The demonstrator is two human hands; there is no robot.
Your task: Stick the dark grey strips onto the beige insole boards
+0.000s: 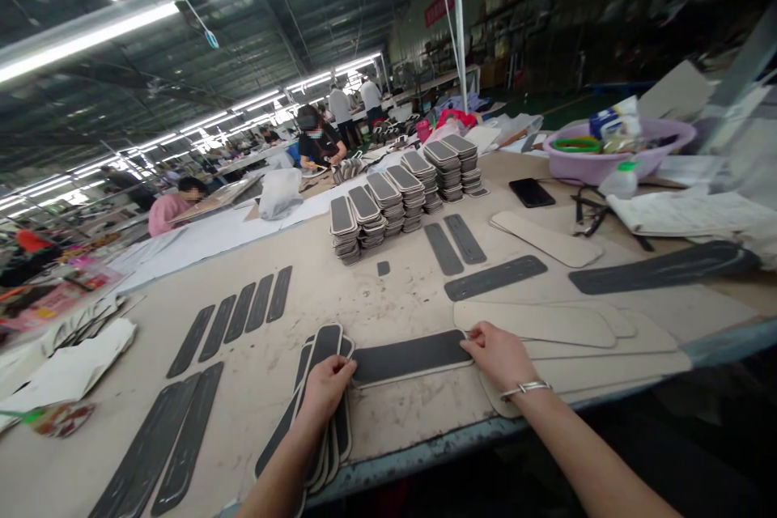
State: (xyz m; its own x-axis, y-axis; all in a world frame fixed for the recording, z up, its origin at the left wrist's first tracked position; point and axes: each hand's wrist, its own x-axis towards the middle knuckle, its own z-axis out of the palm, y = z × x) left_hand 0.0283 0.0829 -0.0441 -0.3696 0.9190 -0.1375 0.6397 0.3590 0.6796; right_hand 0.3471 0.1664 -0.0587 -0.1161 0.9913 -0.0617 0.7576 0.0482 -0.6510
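Presently, fingers: left fingers (337,372) curled closed over the top edge of the fanned pads; right fingers (477,335) pinched shut on the right end of the dark strip.
Left hand (323,393): lower centre of frame, palm down, forearm rising from the bottom edge.
Right hand (498,356): lower centre-right, wrist bearing one bracelet (525,388), forearm running to the lower right.
Dark strip (410,357): one, flat on the table (388,291), between both hands.
Fanned pads (316,405): one overlapping pile at the table's near edge; count unclear.
Beige strips (534,322): several, right of the right hand.
Pad stacks (403,188): about eight, upper centre.
Basin (616,147): one, upper right.
Phone (531,192): one, beside the basin.
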